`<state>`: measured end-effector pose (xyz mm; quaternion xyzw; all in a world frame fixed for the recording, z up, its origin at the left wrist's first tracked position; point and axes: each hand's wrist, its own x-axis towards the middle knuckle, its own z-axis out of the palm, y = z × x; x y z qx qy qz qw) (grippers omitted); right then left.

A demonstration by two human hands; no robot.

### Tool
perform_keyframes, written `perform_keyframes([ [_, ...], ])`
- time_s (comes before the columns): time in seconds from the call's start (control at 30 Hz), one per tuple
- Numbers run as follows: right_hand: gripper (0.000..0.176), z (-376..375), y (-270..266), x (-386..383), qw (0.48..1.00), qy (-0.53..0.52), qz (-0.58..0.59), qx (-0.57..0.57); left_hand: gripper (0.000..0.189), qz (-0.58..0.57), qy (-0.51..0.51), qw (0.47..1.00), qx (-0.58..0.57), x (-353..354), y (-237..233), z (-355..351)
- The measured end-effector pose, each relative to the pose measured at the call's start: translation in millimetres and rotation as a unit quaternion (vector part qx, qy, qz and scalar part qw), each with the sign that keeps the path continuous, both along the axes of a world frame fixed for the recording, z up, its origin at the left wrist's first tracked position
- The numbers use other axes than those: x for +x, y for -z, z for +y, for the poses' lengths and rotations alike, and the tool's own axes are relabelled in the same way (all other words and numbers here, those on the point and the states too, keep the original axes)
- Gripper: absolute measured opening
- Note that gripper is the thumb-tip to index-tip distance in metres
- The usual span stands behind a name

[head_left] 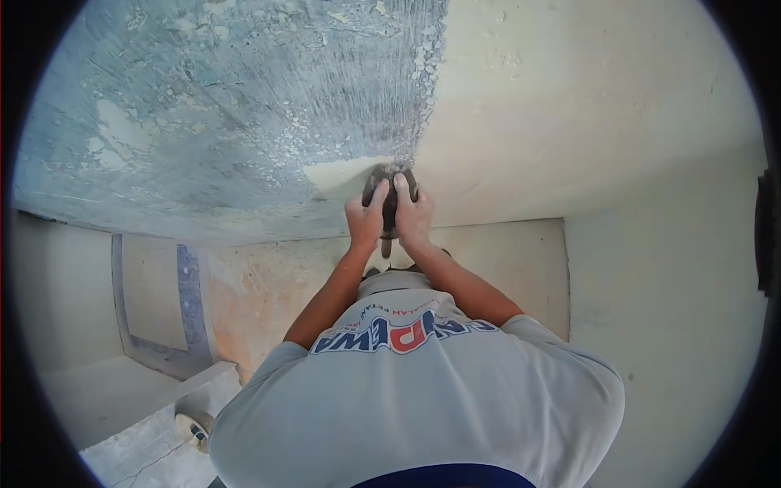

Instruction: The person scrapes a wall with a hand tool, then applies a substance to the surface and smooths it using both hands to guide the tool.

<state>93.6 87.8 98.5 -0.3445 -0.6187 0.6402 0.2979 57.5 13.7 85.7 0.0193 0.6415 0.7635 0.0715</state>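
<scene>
Both of my hands are closed round a dark, rounded hand tool [390, 203], with its short handle pointing down toward my body. My left hand [364, 218] grips its left side, thumb laid along the front. On the right side, my right hand [413, 215] holds it the same way. Pale smears show on the thumbs and on the tool's top. The tool is against the wall, where a scuffed blue area [244, 98] borders a smooth cream area [553, 106]. A smooth pale patch [346, 175] lies just left of the tool. Its working edge is hidden.
A plain wall [667, 325] rises on my right. Below the hands is a pale floor [504, 260] with orange stains at left. At lower left are a pale ledge [163, 435] and a round whitish object [192, 431] with a dark middle, partly behind my shirt.
</scene>
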Motion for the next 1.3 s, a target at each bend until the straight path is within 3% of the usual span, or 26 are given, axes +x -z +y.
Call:
perform_keyframes([
  [0.03, 0.041, 1.3, -12.6, -1.5, 0.999, 0.000, 0.014, 0.047, 0.034, 0.000, 0.019, 1.000, -0.005, -5.8, -15.8, -1.9],
  [0.1, 0.041, -0.5, -10.2, 2.8, 0.999, -0.001, 0.013, 0.031, 0.034, -0.014, 0.043, 0.999, -0.011, -8.5, -29.7, -5.3],
  [0.2, 0.038, -2.2, 10.1, 2.8, 1.000, -0.008, -0.005, -0.002, 0.035, -0.035, 0.031, 0.997, -0.058, -1.1, 9.1, -6.5],
  [0.3, 0.037, -1.7, 8.7, 0.8, 0.998, 0.006, 0.008, -0.065, 0.035, -0.030, 0.013, 0.999, -0.021, -1.5, -1.9, -4.7],
  [0.37, 0.035, 5.9, -13.1, -2.8, 0.999, -0.042, 0.007, 0.009, 0.035, 0.009, 0.026, 1.000, -0.004, -5.4, -35.0, -5.3],
  [0.53, 0.040, -5.1, 30.1, 4.5, 0.996, 0.014, 0.009, -0.088, 0.034, -0.033, 0.019, 0.998, -0.047, 2.4, 3.5, -4.8],
  [0.57, 0.040, -6.8, 10.9, 5.8, 0.996, 0.014, 0.009, -0.089, 0.034, -0.031, 0.016, 0.999, -0.035, 3.4, 0.1, -5.8],
  [0.63, 0.042, 0.7, -25.6, 2.8, 0.999, -0.027, 0.026, 0.016, 0.035, 0.027, 0.008, 1.000, -0.003, -4.1, -17.4, -3.4],
  [0.67, 0.042, 8.0, -21.4, -3.1, 0.999, -0.037, -0.028, 0.022, 0.035, 0.023, 0.009, 1.000, -0.005, -5.0, -16.0, -4.4],
  [0.77, 0.042, 1.0, 7.3, 1.5, 1.000, 0.000, -0.016, 0.009, 0.036, -0.001, 0.019, 0.998, -0.059, -2.6, -3.5, -5.4],
  [0.8, 0.040, -5.1, 30.0, 2.6, 0.998, 0.018, 0.009, -0.053, 0.036, 0.001, 0.017, 0.998, -0.057, -1.1, 2.3, -6.2],
  [0.87, 0.040, -7.1, 27.6, 4.8, 0.999, 0.013, -0.001, -0.053, 0.036, -0.064, 0.033, 0.992, -0.099, 3.7, 3.7, -9.0],
  [0.9, 0.040, -5.8, 26.1, 5.9, 0.999, 0.008, -0.010, -0.052, 0.036, -0.037, 0.017, 0.998, -0.037, 4.0, 4.1, -6.8],
  [1.0, 0.041, 4.5, -22.1, 0.2, 0.999, -0.037, -0.019, 0.024, 0.033, -0.015, 0.038, 0.999, -0.021, -6.6, -28.6, -7.0],
  [1.1, 0.042, -3.9, 20.2, 1.7, 1.000, 0.020, 0.007, 0.006, 0.033, -0.022, 0.005, 0.998, -0.050, -2.8, 14.1, -3.8],
  [1.3, 0.040, 0.3, 12.4, 5.1, 1.000, -0.002, 0.000, 0.027, 0.033, -0.015, 0.028, 0.999, -0.026, -0.2, -11.5, -5.8],
])
